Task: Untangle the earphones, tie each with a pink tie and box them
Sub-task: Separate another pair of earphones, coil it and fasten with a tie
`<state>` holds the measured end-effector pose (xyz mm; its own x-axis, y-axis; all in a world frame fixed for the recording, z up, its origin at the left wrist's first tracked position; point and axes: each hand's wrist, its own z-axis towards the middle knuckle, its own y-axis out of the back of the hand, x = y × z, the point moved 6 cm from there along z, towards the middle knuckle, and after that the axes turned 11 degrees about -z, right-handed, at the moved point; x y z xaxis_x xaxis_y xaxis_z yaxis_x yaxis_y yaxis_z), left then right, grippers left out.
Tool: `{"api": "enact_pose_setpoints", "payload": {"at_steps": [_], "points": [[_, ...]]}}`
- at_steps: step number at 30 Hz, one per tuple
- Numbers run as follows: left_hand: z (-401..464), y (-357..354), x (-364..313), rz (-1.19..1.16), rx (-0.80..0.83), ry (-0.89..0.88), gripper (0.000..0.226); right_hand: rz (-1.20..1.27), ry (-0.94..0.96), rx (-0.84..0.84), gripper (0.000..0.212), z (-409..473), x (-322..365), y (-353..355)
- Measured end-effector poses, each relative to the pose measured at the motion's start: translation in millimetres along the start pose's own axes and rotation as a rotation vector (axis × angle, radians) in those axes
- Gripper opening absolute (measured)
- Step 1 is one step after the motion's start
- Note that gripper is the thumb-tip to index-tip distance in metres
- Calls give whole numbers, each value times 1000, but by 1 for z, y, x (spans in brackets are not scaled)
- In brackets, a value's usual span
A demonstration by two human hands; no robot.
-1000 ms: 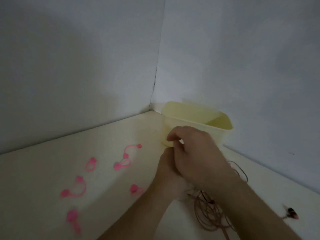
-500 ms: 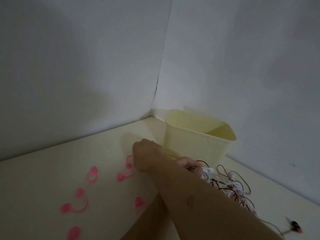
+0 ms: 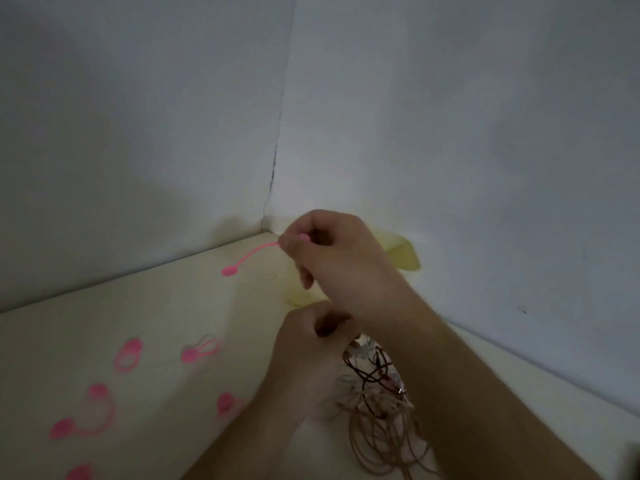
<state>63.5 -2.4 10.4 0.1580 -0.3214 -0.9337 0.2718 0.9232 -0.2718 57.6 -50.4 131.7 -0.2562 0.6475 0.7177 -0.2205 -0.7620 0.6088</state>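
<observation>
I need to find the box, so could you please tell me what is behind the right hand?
Behind the right hand a pale yellow box shows partly; its inside is hidden.

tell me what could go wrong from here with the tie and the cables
The right hand pinches only one end of the pink tie, so it could slip from that grip. The left hand holds a mixed earphone bundle whose loops trail on the table; tying now might bind several cables together.

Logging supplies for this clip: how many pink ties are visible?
6. One thin pink silicone tie pinched in the right hand; five on the cream table. Arms may hide more.
</observation>
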Motion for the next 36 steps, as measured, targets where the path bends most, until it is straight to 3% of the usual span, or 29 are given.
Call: {"api": "enact_pose_setpoints", "payload": {"at_steps": [8, 13, 17, 21, 23, 32, 36], "points": [[-7, -7, -3, -13, 26, 6, 12, 586, -159, -4, 18, -73, -42, 80], [-9, -14, -3, -30, 46, 16, 11, 707, -312, 7, 20, -86, -70, 77], [-9, -17, -1, -6, 57, -6, 13, 514, -342, 2, 9, -85, -86, 76], [-10, -17, -4, 21, 51, -47, 16, -102, -287, -15, 9, -81, -95, 78], [-10, -17, -6, 41, 49, -65, 16, -250, -268, 10, 5, -80, -97, 74], [-10, -14, -9, 20, 31, -74, 9, -425, -173, 17, 13, -78, -93, 68], [-9, -12, -8, 17, 20, -68, 19, -438, -165, 40, 20, -77, -91, 71]]}}
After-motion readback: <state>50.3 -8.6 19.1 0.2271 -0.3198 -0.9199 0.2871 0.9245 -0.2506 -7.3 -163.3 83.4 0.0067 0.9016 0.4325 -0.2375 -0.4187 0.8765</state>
